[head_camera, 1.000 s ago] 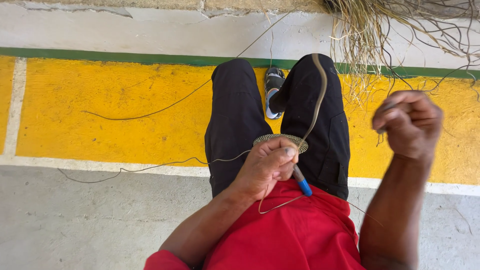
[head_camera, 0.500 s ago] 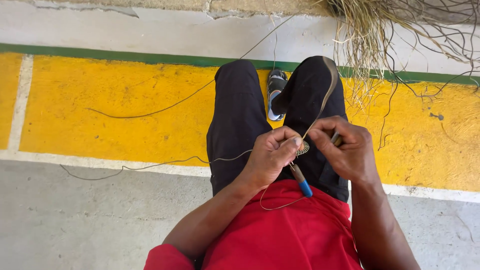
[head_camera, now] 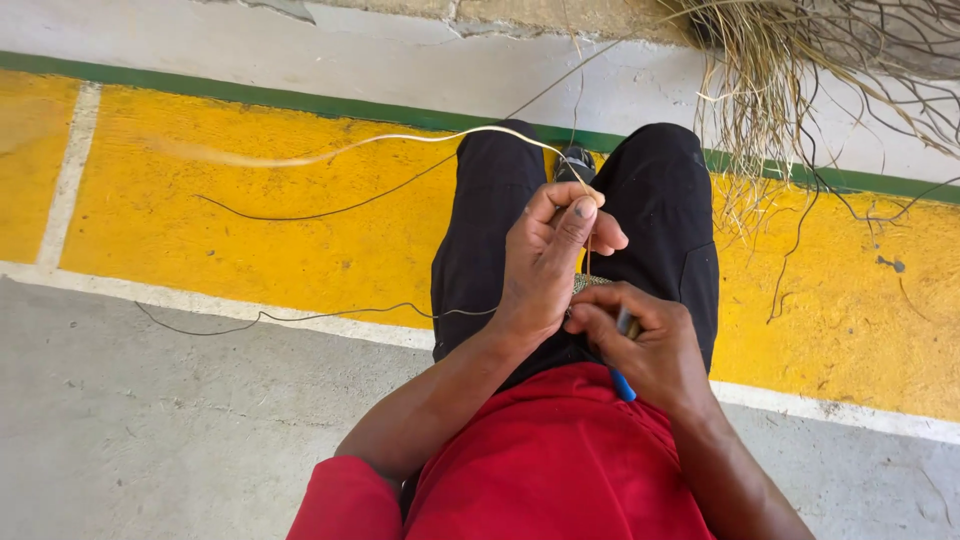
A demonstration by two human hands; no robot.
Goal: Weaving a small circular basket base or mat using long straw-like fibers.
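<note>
I sit with black trousers (head_camera: 490,230) and a red shirt (head_camera: 560,460) below me. My left hand (head_camera: 550,265) is raised over my lap and pinches a long pale fibre strand (head_camera: 400,140) between finger and thumb; the strand arcs away to the left over the yellow floor. My right hand (head_camera: 645,345) sits just below and to the right, closed round a tool with a blue handle (head_camera: 622,385). A small woven piece (head_camera: 590,283) shows between the two hands, mostly hidden by them.
A bundle of dry fibres (head_camera: 790,80) hangs at the top right. Thin dark strands (head_camera: 300,215) lie on the yellow painted floor band (head_camera: 250,240). A green stripe (head_camera: 300,100) and pale wall run behind; grey concrete (head_camera: 150,430) is near me.
My right hand came down from high on the right to my lap and took the blue-handled tool. My left hand lifted, and the pale strand now sweeps out to the left.
</note>
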